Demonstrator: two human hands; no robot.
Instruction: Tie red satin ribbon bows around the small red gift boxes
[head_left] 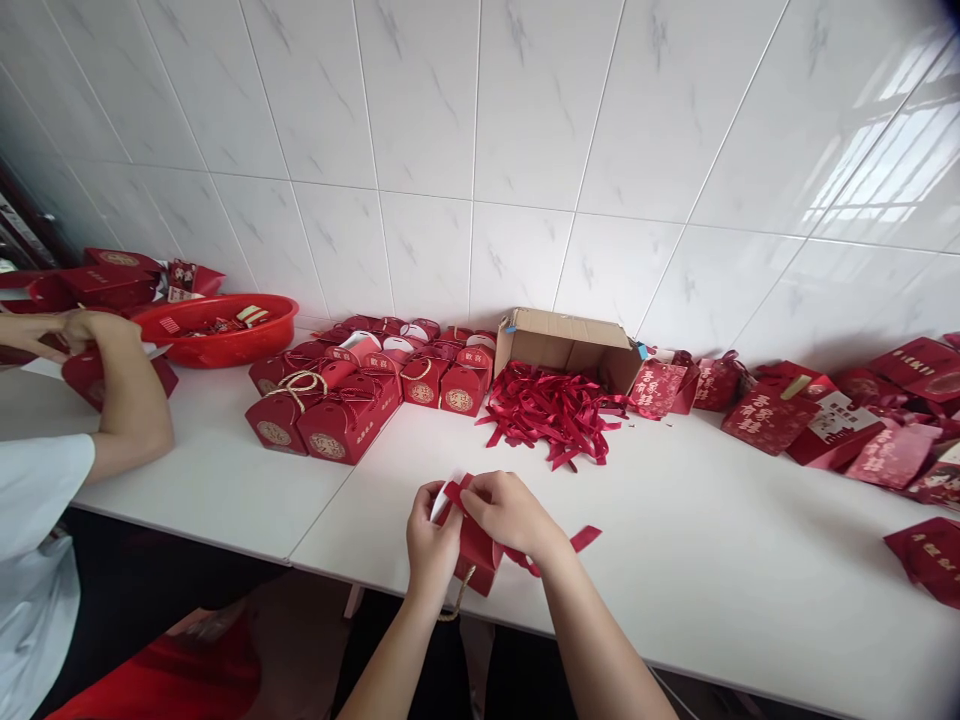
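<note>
At the table's front edge, a small red gift box (480,562) is held in my left hand (433,538), whose fingers wrap its left side. A white inner flap shows near those fingertips. My right hand (514,508) is closed at the top of the box, pinching a red strip that looks like ribbon; the fingers partly hide it. A red ribbon (586,539) trails on the table from beneath my right wrist. From the box's near end a twisted gold cord (460,593) hangs down over the table edge.
Finished-looking red boxes (352,415) stand in rows at left. A ribbon pile (551,410) spills from a cardboard box (571,335). Red bags and boxes (776,408) line the right. Far left, a co-worker's arm (131,390) works beside a red basin (232,345).
</note>
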